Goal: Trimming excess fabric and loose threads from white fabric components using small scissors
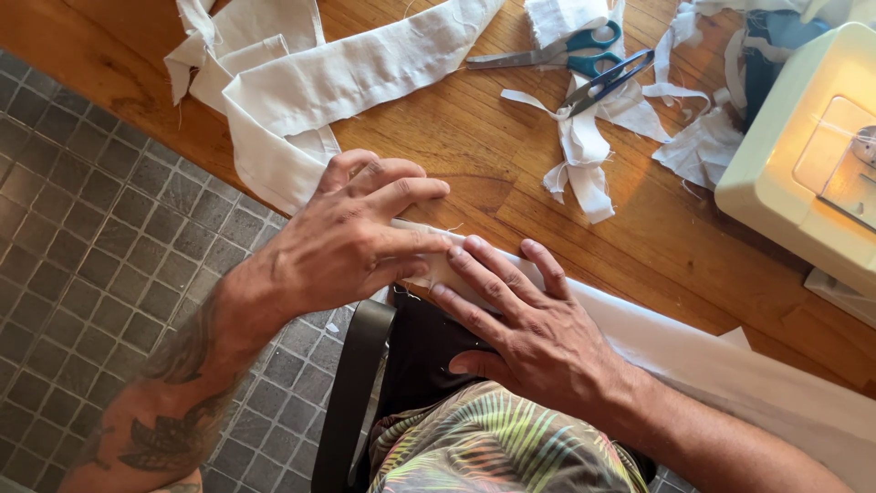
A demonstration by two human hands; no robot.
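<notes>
A long white fabric strip [693,351] lies along the near edge of the wooden table [474,137]. My left hand [351,233] presses on its left end, fingers pointing right and slightly apart. My right hand [525,319] lies flat on the strip just beside it, fingers pointing up-left, fingertips nearly touching the left hand's. Both hands pinch or flatten the folded end of the cloth; the strip's very tip is hidden beneath them.
Wide white fabric bands [301,82] trail over the table's left edge. Teal-handled scissors [557,53] and small snips [607,80] lie at the back among white scraps [584,155]. A cream sewing machine [803,155] stands at right. Grey tiled floor [82,246] lies below.
</notes>
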